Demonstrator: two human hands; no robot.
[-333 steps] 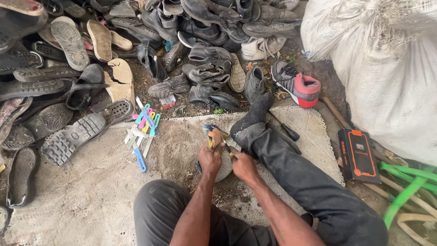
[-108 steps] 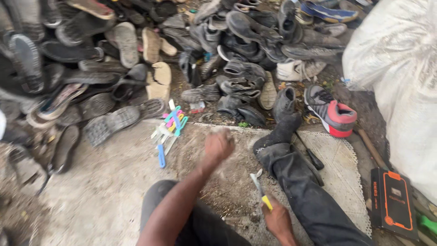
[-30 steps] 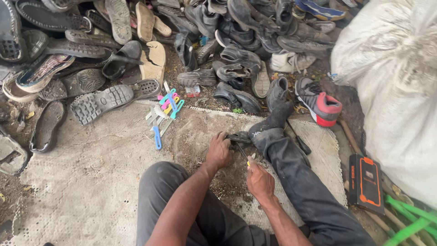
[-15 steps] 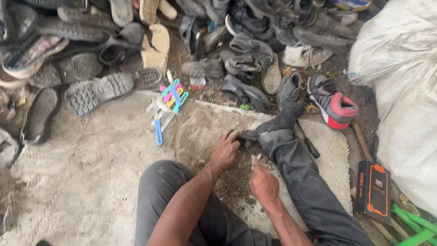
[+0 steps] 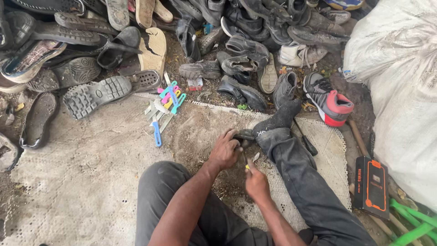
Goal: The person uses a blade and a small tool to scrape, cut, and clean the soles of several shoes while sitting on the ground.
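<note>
The left hand (image 5: 225, 152) gripped a small dark sole piece (image 5: 244, 135) on the mat (image 5: 327, 150), at nine o'clock of the person's socked foot (image 5: 277, 120). The right hand (image 5: 256, 182), at five o'clock of the left, closed around a yellow-handled knife (image 5: 249, 160). Colourful plastic knives (image 5: 166, 102) lay at eleven o'clock.

left hand (image 5: 225, 152): grip closed, palm down | right hand (image 5: 256, 182): grip closed, just beside
</note>
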